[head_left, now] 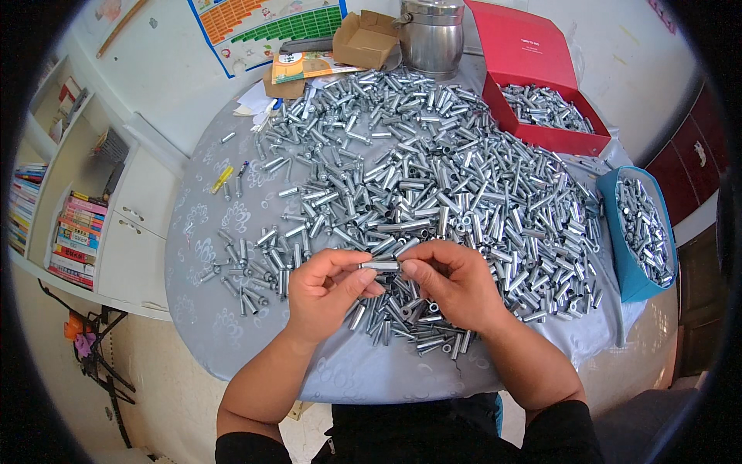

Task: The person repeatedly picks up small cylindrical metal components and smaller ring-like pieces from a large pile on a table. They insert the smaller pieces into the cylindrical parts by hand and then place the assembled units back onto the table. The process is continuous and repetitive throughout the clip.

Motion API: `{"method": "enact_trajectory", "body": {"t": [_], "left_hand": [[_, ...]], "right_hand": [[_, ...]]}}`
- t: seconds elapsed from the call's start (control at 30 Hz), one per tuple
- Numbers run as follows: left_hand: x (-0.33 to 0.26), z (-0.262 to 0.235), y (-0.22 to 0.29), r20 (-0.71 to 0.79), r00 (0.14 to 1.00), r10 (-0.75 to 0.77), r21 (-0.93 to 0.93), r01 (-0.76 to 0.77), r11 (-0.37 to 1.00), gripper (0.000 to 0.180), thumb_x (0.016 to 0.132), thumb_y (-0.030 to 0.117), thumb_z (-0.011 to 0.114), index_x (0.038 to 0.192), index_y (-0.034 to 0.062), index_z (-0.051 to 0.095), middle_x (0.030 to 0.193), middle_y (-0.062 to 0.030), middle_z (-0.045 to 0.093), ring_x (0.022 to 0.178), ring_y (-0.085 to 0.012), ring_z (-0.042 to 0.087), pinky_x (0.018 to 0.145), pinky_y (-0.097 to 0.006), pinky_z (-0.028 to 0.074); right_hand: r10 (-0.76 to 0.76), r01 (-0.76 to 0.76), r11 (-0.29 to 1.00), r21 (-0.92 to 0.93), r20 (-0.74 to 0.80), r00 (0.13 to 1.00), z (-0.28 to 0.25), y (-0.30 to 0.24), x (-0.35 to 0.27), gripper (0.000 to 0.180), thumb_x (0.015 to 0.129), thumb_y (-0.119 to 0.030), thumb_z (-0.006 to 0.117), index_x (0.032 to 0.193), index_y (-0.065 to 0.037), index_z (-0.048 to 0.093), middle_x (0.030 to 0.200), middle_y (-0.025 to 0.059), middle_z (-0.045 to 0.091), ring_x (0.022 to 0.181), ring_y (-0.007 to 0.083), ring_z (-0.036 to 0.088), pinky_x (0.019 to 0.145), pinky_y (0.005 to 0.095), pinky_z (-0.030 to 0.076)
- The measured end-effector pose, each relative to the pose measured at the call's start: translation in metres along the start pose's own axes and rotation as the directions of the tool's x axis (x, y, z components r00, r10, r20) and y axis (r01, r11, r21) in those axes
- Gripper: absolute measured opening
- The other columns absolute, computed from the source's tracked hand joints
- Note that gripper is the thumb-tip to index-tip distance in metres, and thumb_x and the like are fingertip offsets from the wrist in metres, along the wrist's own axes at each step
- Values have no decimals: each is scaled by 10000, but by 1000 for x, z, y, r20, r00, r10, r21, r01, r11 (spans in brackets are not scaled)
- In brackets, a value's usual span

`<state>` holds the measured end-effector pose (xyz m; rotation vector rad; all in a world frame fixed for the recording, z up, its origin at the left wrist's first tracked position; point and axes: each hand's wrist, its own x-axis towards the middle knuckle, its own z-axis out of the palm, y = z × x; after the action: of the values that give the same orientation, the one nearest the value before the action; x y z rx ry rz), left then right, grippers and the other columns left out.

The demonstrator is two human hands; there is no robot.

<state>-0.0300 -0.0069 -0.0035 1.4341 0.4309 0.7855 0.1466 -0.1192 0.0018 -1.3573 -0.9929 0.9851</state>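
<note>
Books [76, 240], printed spines, far left of grip. Left hand [328, 290] and right hand [456, 280] closed, pinching metal sleeve [380, 265] between them. Beyond grip, rightward: red box [541, 138], white lid lettering, heaped with metal parts. Farther right: blue bin [630, 283], similarly filled.

Steel pot [434, 42] beside open cardboard box [367, 39] — wall chart [267, 36] behind, books [79, 232] far left

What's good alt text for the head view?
Left hand and right hand hold a small metal piece over a round, gray-covered table heaped with silvery metal parts. An open red box and a blue bin at the right hold similar parts.
</note>
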Motion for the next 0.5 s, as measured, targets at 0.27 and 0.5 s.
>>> {"method": "enact_trajectory", "body": {"t": [0.27,0.5], "left_hand": [[1,0,1,-19,1000,3,9,-3,1000,161,910,21,606,1058,-42,589,852,-137,689,703,-161,687,634,-273,583],[1,0,0,-10,1000,8,8,-8,1000,168,904,15,614,1059,-43,588,857,-140,688,705,-161,688,630,-274,584]], "right_hand": [[-76,75,997,-8,-44,996,1,0,1,231,869,-97,709,1070,-3,646,911,15,597,633,44,502,555,217,424],[-25,25,1000,-7,-7,1000,0,2,0,252,863,-87,712,1091,-10,641,932,21,600,641,40,506,566,214,430]]}}
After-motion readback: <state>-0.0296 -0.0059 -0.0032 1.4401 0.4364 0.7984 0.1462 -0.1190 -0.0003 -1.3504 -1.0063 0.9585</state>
